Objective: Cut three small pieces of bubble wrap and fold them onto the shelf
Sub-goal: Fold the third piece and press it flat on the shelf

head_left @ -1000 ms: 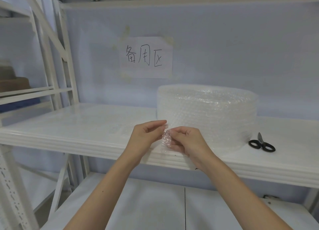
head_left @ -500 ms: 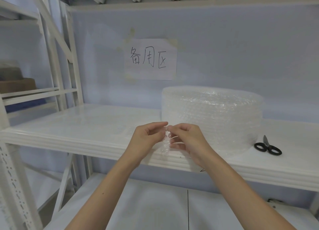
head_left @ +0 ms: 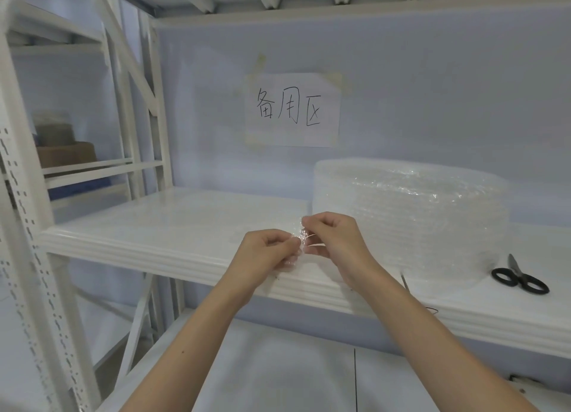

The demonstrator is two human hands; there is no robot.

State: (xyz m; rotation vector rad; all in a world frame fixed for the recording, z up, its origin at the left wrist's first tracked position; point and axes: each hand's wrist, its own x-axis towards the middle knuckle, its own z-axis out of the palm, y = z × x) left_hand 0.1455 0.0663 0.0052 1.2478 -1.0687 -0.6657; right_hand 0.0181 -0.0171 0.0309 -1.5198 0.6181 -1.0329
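A small clear piece of bubble wrap [head_left: 299, 241] is pinched between both hands just above the front edge of the white shelf [head_left: 173, 226]. My left hand [head_left: 265, 254] grips its lower left part. My right hand [head_left: 333, 241] holds its upper right part, fingers curled. Behind my right hand a big roll of bubble wrap [head_left: 411, 217] lies flat on the shelf. Black-handled scissors [head_left: 519, 277] lie shut on the shelf, right of the roll.
A paper sign with handwriting [head_left: 293, 110] is taped to the back wall. White rack uprights [head_left: 31, 226] stand at the left, with brown boxes [head_left: 66, 153] on a neighbouring shelf. A lower shelf [head_left: 278, 374] lies beneath my forearms.
My hands have worked the small piece tighter between them, the left hand dropping slightly lower than the right. The camera view shifted left, so everything sits further right.
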